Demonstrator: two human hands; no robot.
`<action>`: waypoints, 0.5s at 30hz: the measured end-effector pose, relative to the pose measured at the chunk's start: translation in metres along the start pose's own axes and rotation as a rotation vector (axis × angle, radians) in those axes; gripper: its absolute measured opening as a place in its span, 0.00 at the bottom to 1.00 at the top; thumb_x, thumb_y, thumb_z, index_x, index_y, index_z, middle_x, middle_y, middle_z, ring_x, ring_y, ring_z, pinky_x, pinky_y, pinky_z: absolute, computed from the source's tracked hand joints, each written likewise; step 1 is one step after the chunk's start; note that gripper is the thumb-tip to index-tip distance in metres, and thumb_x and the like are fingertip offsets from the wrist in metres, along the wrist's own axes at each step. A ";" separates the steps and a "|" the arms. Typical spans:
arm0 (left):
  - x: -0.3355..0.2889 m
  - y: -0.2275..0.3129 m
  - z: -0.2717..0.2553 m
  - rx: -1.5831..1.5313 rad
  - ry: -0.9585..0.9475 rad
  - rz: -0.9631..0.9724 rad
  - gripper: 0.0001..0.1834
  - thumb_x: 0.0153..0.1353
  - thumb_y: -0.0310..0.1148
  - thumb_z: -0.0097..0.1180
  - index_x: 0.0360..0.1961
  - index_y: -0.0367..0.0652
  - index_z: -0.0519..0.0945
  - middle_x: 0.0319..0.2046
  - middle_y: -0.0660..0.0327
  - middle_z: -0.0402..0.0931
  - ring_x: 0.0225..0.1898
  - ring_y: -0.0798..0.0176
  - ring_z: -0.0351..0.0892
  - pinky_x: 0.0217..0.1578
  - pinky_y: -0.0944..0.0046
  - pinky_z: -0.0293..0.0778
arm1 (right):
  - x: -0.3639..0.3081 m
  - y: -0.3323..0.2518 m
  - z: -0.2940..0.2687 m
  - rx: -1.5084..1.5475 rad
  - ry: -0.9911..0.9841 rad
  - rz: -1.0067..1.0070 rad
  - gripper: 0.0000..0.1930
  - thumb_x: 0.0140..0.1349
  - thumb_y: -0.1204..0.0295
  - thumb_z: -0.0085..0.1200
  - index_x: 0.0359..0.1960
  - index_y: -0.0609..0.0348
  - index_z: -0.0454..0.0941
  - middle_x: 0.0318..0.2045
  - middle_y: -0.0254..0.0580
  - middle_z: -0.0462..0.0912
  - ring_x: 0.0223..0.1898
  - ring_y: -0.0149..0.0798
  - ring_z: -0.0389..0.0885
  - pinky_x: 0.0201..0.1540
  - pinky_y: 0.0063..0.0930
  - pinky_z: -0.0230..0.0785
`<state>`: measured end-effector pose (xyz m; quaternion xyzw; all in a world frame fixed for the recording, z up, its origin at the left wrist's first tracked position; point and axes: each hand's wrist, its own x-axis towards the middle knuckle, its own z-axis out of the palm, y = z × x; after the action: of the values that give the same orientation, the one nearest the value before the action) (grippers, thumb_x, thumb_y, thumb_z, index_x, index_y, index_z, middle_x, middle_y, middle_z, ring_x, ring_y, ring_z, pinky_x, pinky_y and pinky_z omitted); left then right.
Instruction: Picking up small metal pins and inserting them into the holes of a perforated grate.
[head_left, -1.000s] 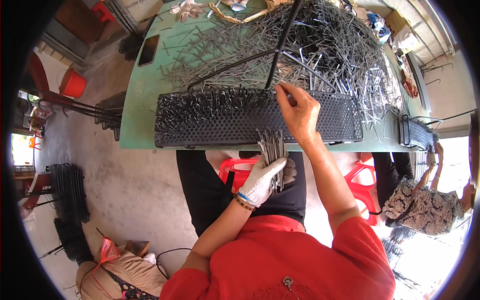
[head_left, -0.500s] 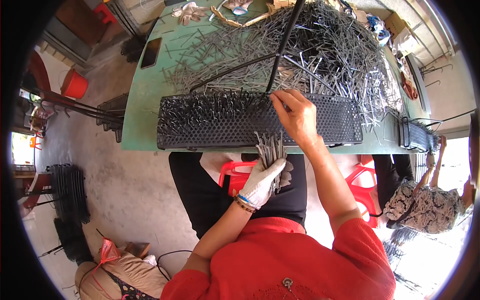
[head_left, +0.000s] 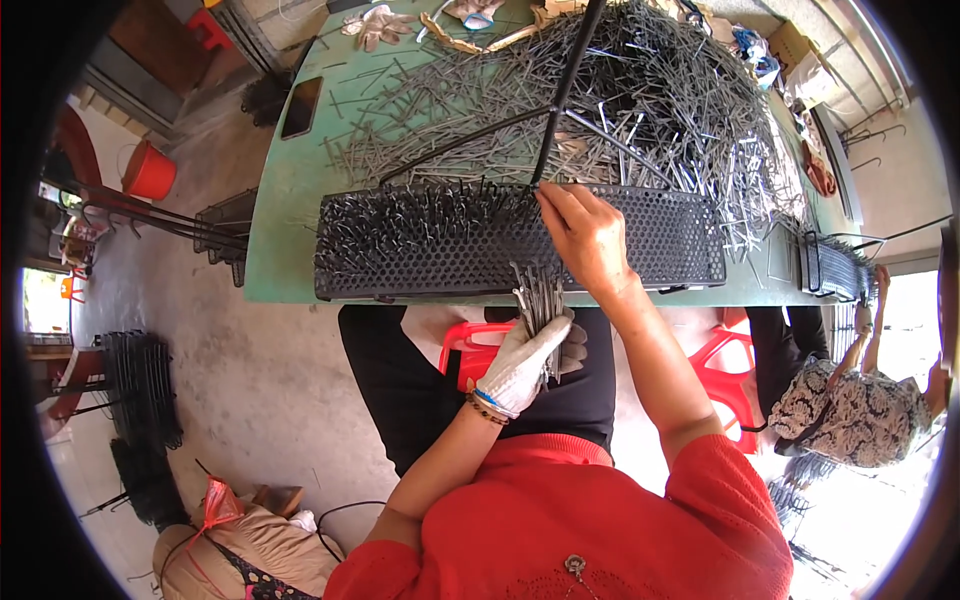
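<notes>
A long black perforated metal rack [head_left: 640,255] lies along the table's near edge. Dark thin metal pins [head_left: 400,225] stand in its holes over the left part and upper middle; bare holes show on the right and along the lower middle. My left hand [head_left: 525,362], in a white glove, is closed round a bundle of grey metal pins [head_left: 540,292] below the rack's front edge. My bare right hand [head_left: 592,238] has its fingertips pinched together at the rack's upper middle, beside a black rod frame [head_left: 560,100]. Whatever sits between those fingertips is hidden.
A large heap of loose metal pins [head_left: 690,110] covers the green table [head_left: 275,225] behind the rack. A phone [head_left: 302,106] and gloves [head_left: 380,27] lie farther left. At the right, another person [head_left: 850,410] works at a similar rack [head_left: 835,268]. A red bucket [head_left: 149,170] stands left.
My right hand has shifted slightly left along the rack, its fingers still pinched. The left hand with its bundle of pins stays almost in place.
</notes>
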<state>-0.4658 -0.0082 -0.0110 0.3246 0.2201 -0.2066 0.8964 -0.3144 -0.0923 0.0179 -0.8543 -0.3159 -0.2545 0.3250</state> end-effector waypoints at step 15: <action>0.004 0.003 -0.006 0.104 0.016 0.023 0.11 0.65 0.33 0.54 0.45 0.39 0.74 0.35 0.60 0.79 0.30 0.71 0.79 0.29 0.72 0.77 | 0.006 0.005 -0.004 0.052 -0.040 -0.080 0.07 0.55 0.79 0.60 0.36 0.61 0.80 0.29 0.43 0.81 0.28 0.46 0.81 0.30 0.33 0.72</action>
<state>-0.4628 -0.0029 -0.0161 0.3750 0.2126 -0.2046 0.8788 -0.3079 -0.0961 0.0227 -0.8372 -0.3627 -0.2419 0.3303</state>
